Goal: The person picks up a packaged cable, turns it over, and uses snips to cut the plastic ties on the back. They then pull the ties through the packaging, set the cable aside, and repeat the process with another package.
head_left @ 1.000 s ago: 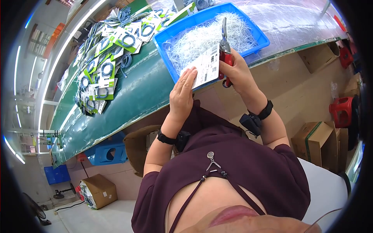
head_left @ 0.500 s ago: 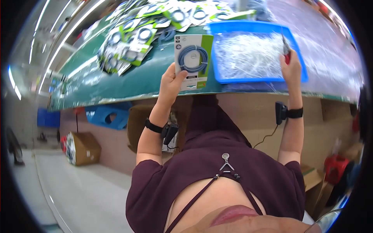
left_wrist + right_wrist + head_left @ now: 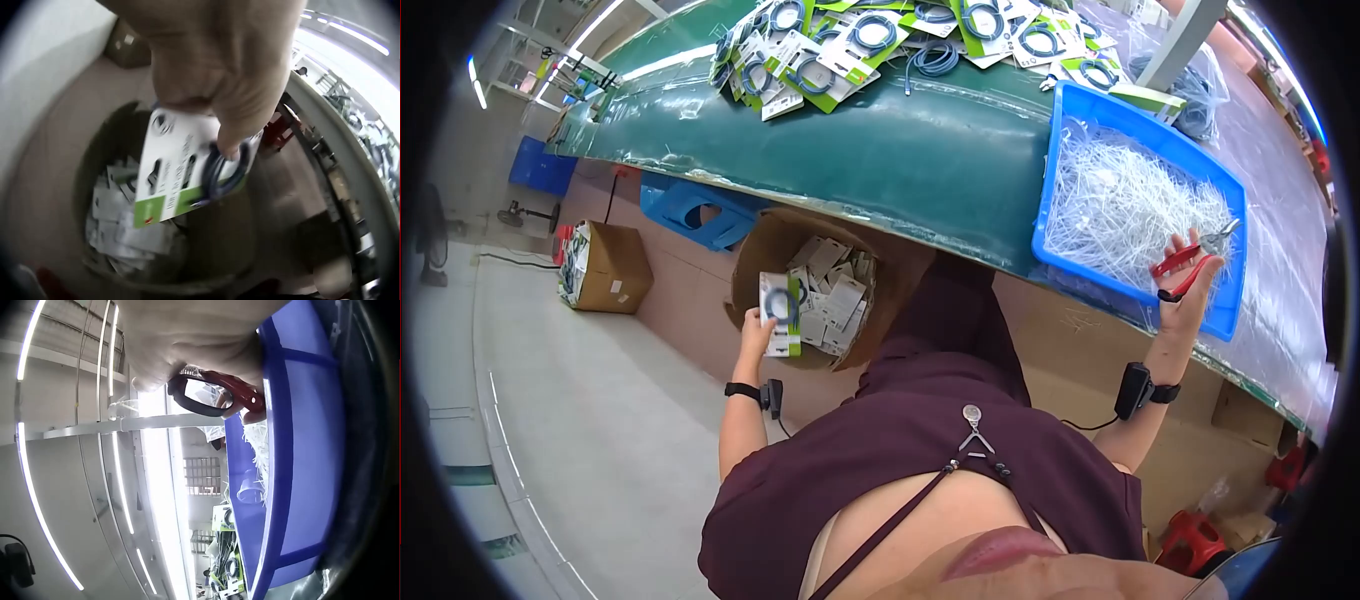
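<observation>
My left hand [image 3: 755, 338] pinches a white and green card with a coiled blue-grey cable [image 3: 779, 306] at its lower end, thumb on the front. In the left wrist view the card [image 3: 169, 169] hangs over a carton [image 3: 219, 250] holding many white cards [image 3: 131, 234]. My right hand [image 3: 1188, 300] holds red-handled cutters [image 3: 1178, 262] at the near right part of the blue tray [image 3: 1040, 205]; their handles are spread. White plastic strips [image 3: 1125, 190] fill the tray. The right wrist view shows a handle loop of the cutters [image 3: 199, 403] under the hand.
Carded cables [image 3: 875, 35] are heaped at the back of the green table [image 3: 880, 150], with a loose coiled cable [image 3: 933, 60] beside them. Below the table stand a blue stool [image 3: 690, 210] and, farther left, another carton [image 3: 615, 268].
The left hand has carried the carded cable from above the table down over the carton. The right hand has stayed at the tray with the cutters. The head view has swung left and down.
</observation>
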{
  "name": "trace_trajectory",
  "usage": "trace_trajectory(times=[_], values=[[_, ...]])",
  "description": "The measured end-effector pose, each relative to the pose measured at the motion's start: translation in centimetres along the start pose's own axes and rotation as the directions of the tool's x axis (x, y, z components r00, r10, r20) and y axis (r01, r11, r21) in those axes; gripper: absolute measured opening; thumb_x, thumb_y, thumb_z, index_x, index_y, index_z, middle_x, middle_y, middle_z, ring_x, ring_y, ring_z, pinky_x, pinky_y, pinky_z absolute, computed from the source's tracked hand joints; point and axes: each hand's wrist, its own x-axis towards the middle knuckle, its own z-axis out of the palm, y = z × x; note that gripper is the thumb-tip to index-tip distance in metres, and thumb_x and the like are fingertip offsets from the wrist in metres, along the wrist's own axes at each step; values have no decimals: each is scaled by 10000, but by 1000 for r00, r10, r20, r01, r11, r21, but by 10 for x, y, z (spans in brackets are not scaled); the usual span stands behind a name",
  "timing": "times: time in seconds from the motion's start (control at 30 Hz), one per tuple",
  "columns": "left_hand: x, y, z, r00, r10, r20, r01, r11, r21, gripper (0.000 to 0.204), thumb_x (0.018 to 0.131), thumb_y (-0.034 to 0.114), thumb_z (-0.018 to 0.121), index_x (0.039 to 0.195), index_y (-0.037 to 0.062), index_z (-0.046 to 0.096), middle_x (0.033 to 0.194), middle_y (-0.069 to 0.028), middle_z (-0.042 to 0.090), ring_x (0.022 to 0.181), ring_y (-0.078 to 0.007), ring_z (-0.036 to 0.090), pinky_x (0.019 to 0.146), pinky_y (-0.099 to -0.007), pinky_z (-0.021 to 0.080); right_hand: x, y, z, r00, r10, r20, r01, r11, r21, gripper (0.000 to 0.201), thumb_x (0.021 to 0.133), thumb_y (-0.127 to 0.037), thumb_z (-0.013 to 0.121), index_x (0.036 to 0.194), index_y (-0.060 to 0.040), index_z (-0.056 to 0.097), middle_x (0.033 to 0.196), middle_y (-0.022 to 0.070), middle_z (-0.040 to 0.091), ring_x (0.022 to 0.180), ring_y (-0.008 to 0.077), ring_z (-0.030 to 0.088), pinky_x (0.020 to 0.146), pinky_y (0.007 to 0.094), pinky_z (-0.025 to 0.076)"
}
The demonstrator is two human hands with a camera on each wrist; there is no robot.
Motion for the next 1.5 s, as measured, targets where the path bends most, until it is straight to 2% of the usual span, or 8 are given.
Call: trace_trajectory(times=[0.27,0.43,0.63,0.87,0.97,1.03,1.37,1.5], values=[[89,294,-33,850,494,-184,-521,736,-431,279,969,149,539,1193,-13,576,955,-77,677,870,-137,650,739,-242,512,-3,-7,-11,998,15,57,-19,997,69,693,931,-554,508,1396,-56,386,1044,64,537,940,173,527,835,431,487],[167,459,58,416,905,-86,-878,376,-295,291,950,103,571,1204,-39,572,1021,-93,665,884,-168,668,742,-265,536,-31,-20,40,1000,-12,4,11,984,177,676,939,-511,522,1400,-43,365,1022,57,512,933,172,516,852,422,475],[243,589,179,830,538,149,-91,394,-915,253,871,109,635,1020,-84,569,902,-164,633,750,-188,675,581,-307,560,-58,-19,58,997,-5,80,-5,992,126,680,938,-477,536,1410,-26,344,1040,56,501,955,173,510,855,402,464],[265,594,193,935,338,110,-143,641,-754,263,879,137,605,1055,-53,559,857,-140,621,709,-184,669,525,-323,526,-66,-11,58,998,-8,67,7,1000,3,711,930,-482,543,1420,-14,328,1057,54,511,965,167,513,844,368,465],[248,563,182,733,530,427,316,291,-903,296,924,211,579,1098,-29,584,858,-123,633,725,-167,662,554,-323,517,-63,-5,64,996,-79,39,80,997,-20,702,935,-464,545,1421,-8,327,1053,51,516,955,159,518,831,343,463],[217,536,171,174,883,437,687,209,-696,397,961,275,539,1240,-7,541,943,-108,640,792,-168,657,642,-323,547,-64,0,66,990,-105,97,129,947,-293,661,916,-419,580,1384,6,386,1048,49,540,932,152,533,810,319,464],[3,526,141,47,944,327,622,228,-749,573,973,302,524,1421,-4,341,1113,-109,599,981,-181,628,813,-321,553,-97,5,111,917,-204,344,372,119,-920,593,776,-209,754,1250,34,492,995,131,561,903,248,585,809,347,479],[-28,528,141,52,968,245,425,200,-883,596,968,319,534,1421,-15,337,1124,-101,587,1037,-162,595,845,-304,528,-112,1,103,923,-191,335,363,138,-922,582,764,-226,762,1223,27,509,1002,143,564,915,280,588,820,349,483]])
